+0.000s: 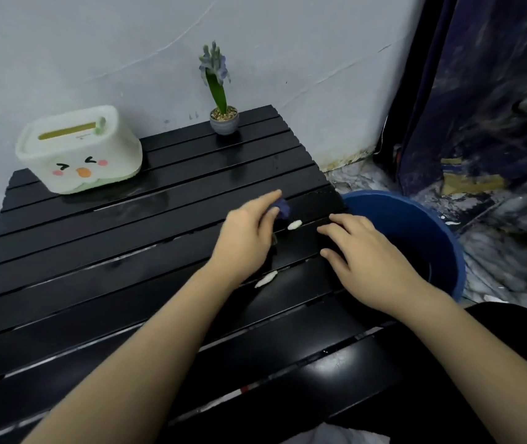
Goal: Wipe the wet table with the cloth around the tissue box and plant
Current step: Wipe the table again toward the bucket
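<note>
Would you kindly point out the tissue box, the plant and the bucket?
tissue box [95, 155]: head view, front wall above the printed face.
plant [223, 122]: head view, side of its pot.
bucket [416, 216]: head view, inner blue wall.

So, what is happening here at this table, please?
A person is wiping a black slatted table. The left hand holds a small dark blue cloth near the table's right side, while the right hand rests flat on the edge beside a blue bucket. The tissue box and the potted plant stand at the back, away from both hands. Two small white bits lie between the hands.
</note>
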Tool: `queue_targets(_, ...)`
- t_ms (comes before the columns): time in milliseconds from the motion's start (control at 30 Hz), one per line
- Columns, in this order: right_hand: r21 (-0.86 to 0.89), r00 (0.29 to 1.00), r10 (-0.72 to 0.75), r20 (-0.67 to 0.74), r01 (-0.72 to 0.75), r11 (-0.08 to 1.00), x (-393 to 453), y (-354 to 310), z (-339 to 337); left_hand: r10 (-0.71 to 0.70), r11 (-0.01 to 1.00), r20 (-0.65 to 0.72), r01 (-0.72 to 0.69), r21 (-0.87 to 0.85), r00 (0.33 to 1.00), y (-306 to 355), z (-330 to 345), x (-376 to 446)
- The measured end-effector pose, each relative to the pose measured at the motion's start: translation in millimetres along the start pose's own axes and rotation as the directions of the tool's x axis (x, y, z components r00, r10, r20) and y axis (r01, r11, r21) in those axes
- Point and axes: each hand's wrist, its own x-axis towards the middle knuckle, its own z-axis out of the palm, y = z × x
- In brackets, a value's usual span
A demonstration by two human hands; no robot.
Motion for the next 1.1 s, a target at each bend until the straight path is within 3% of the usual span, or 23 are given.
queue_targets(67,-0.010,1.000,-0.010,-0.015,0.010,1.000,-7,1,1,-0.028,0.999,-0.133,0.033,0.036,0.991,-16,-11,22)
queue_targets(167,-0.034,1.000,-0.023,-0.018,0.022,0.999,-12,1,1,-0.180,0.955,-0.308,0.241,0.173,0.934,-45,-29,62)
queue_targets(233,-0.055,0.999,-0.034,-0.025,0.032,0.998,-14,1,1,-0.299,0.865,-0.353,0.408,0.291,0.886,-66,-32,84)
queue_targets(300,-0.072,0.999,-0.038,-0.020,0.036,0.997,-15,2,1,-0.359,0.777,-0.345,0.483,0.404,0.867,-73,-25,95)
queue_targets(367,-0.077,0.999,-0.034,0.002,0.034,0.996,-15,4,1,-0.336,0.775,-0.321,0.453,0.440,0.886,-67,-10,103)
queue_targets(533,-0.155,0.999,-0.039,-0.009,0.037,0.987,-12,4,4,-0.143,0.909,-0.133,0.183,0.374,0.981,-31,35,126)
queue_targets(700,-0.180,0.998,-0.049,-0.033,0.043,0.983,-10,5,9,-0.046,0.947,0.008,0.042,0.318,0.999,-3,71,155)
queue_targets(800,-0.183,0.997,-0.058,-0.046,0.049,0.982,-10,5,9,-0.079,0.994,0.069,0.074,0.076,0.994,5,83,168)
queue_targets(867,-0.179,0.996,-0.065,-0.057,0.054,0.982,-11,5,8,-0.159,0.964,0.070,0.170,-0.202,0.985,7,75,176)
queue_targets(900,-0.177,0.996,-0.065,-0.063,0.053,0.983,-11,5,7,-0.163,0.953,0.031,0.165,-0.253,0.986,5,67,178)
queue_targets(1000,-0.172,0.996,-0.062,-0.067,0.049,0.984,-13,6,7,-0.012,0.996,-0.055,0.007,-0.089,0.998,-7,25,162)
queue_targets(1100,-0.160,0.997,-0.047,-0.056,0.038,0.986,-15,6,9,0.060,0.985,0.006,-0.060,0.162,0.998,-42,-11,123)
